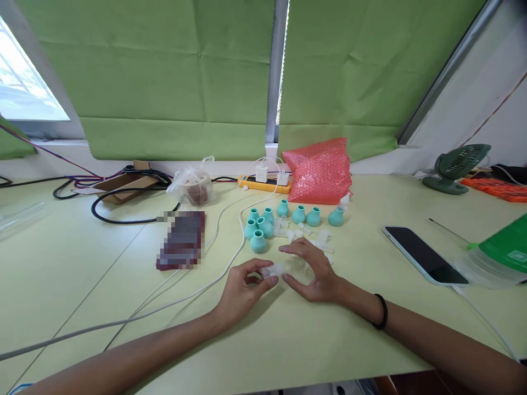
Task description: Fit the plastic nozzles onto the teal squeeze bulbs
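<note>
Between the thumb and fingers of my left hand (246,285) is a small translucent white plastic piece (273,270), held just above the table. My right hand (310,271) is beside it, thumb and fingers spread apart and holding nothing that I can see. Beyond my hands stand several small turquoise rubber bulbs (258,241) with open necks. One more bulb (335,216), at the right of the group, has a white piece at its top. Loose translucent plastic parts (323,240) lie among the bulbs and partly behind my right hand.
White cables (193,292) cross the table at left. A pink bubble-wrap bag (319,173) and an orange power strip (267,185) stand at the back. At right are a phone (424,255), a green pouch (504,249) and a small fan (453,167). A dark red packet (181,241) lies left.
</note>
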### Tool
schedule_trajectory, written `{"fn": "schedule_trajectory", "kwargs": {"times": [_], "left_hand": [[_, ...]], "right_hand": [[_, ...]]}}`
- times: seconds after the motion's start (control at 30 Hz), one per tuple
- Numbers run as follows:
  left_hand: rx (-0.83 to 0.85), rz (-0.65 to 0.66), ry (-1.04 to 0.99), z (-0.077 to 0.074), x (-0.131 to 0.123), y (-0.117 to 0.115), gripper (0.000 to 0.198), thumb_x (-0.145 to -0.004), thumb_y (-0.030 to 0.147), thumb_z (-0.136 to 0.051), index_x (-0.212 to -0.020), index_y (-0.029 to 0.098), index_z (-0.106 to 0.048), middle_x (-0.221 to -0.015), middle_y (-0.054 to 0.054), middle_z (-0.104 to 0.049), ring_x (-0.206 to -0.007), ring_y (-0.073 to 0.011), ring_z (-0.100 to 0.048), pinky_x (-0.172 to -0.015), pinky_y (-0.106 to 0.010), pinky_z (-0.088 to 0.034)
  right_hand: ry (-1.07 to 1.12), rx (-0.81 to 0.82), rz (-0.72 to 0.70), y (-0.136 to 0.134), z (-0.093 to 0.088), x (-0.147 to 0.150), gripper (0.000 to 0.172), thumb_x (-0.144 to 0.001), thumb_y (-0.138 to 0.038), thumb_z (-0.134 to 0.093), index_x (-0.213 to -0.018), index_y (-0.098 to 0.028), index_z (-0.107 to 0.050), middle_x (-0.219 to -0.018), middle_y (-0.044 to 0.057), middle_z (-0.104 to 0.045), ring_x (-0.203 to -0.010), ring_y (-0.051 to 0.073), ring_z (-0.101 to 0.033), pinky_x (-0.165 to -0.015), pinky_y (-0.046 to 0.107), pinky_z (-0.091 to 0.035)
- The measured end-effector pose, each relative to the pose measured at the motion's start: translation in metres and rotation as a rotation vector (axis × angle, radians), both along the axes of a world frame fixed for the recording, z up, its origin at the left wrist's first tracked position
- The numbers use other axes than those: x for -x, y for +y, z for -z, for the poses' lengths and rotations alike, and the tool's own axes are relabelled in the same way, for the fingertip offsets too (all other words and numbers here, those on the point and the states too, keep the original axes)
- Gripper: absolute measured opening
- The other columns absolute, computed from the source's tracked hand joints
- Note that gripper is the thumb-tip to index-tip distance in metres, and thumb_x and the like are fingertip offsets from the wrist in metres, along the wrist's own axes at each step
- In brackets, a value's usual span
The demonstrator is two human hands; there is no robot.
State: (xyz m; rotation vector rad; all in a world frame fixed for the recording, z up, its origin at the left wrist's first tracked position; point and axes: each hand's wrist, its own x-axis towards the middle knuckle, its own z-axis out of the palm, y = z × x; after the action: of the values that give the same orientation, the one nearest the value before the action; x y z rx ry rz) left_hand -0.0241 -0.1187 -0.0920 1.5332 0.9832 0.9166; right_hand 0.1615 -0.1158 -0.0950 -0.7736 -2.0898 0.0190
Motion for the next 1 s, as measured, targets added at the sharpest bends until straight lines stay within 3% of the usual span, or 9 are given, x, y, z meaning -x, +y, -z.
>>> {"fn": "schedule_trajectory", "kwargs": {"times": [0.13,0.33,0.5,0.7,0.9,1.0], "left_hand": [[0.014,0.01,0.009,0.001,0.001,0.0,0.029,-0.066,0.031,-0.061,-0.088,0.012,-0.059,-0.073,-0.004,-0.058,-0.067,-0.0148,-0.054,-0.063,-0.025,-0.044],[0.044,0.018,0.004,0.001,0.001,0.001,0.032,-0.068,0.03,-0.059,-0.095,0.013,-0.058,-0.071,-0.002,-0.054,-0.061,-0.0119,-0.051,-0.059,-0.024,-0.042],[0.018,-0.018,-0.044,0.001,0.0,0.003,0.032,-0.071,0.029,-0.055,-0.099,0.014,-0.057,-0.07,0.0,-0.049,-0.057,-0.0094,-0.048,-0.056,-0.023,-0.043],[-0.017,-0.001,-0.077,0.004,0.0,0.002,0.026,-0.075,0.03,-0.051,-0.093,0.015,-0.06,-0.073,-0.002,-0.051,-0.055,-0.0084,-0.044,-0.053,-0.021,-0.042],[-0.002,-0.003,-0.042,0.004,-0.001,0.003,0.026,-0.07,0.025,-0.056,-0.094,0.015,-0.059,-0.066,0.0,-0.049,-0.055,-0.0091,-0.045,-0.053,-0.022,-0.041],[-0.003,-0.007,-0.046,0.004,-0.002,0.003,0.024,-0.072,0.025,-0.053,-0.093,0.014,-0.057,-0.063,0.001,-0.047,-0.052,-0.0084,-0.043,-0.051,-0.021,-0.04]], "right_hand": [[0.024,-0.054,0.042,0.008,-0.006,-0.009,0.047,-0.064,-0.017,-0.055,-0.109,-0.019,-0.041,-0.1,0.008,-0.054,-0.091,0.023,-0.05,-0.077,0.041,-0.041],[-0.228,0.051,0.419,0.023,0.003,-0.014,0.019,-0.063,-0.026,-0.056,-0.08,-0.018,-0.054,-0.088,0.008,-0.053,-0.086,0.023,-0.049,-0.071,0.037,-0.037],[-0.406,0.118,0.578,0.022,0.002,-0.014,0.029,-0.061,-0.031,-0.055,-0.086,-0.016,-0.055,-0.09,0.009,-0.05,-0.084,0.024,-0.048,-0.067,0.035,-0.034],[-0.474,0.197,0.462,0.02,-0.005,-0.019,0.024,-0.062,-0.025,-0.051,-0.084,-0.017,-0.053,-0.086,0.005,-0.053,-0.075,0.019,-0.05,-0.061,0.029,-0.037],[-0.293,0.191,0.326,0.022,0.0,-0.021,0.017,-0.068,-0.02,-0.049,-0.084,-0.017,-0.051,-0.089,0.006,-0.053,-0.078,0.016,-0.051,-0.064,0.025,-0.042],[-0.244,0.188,0.328,0.023,-0.001,-0.022,0.019,-0.066,-0.018,-0.05,-0.085,-0.018,-0.051,-0.094,0.007,-0.052,-0.082,0.016,-0.052,-0.064,0.025,-0.043]]}}
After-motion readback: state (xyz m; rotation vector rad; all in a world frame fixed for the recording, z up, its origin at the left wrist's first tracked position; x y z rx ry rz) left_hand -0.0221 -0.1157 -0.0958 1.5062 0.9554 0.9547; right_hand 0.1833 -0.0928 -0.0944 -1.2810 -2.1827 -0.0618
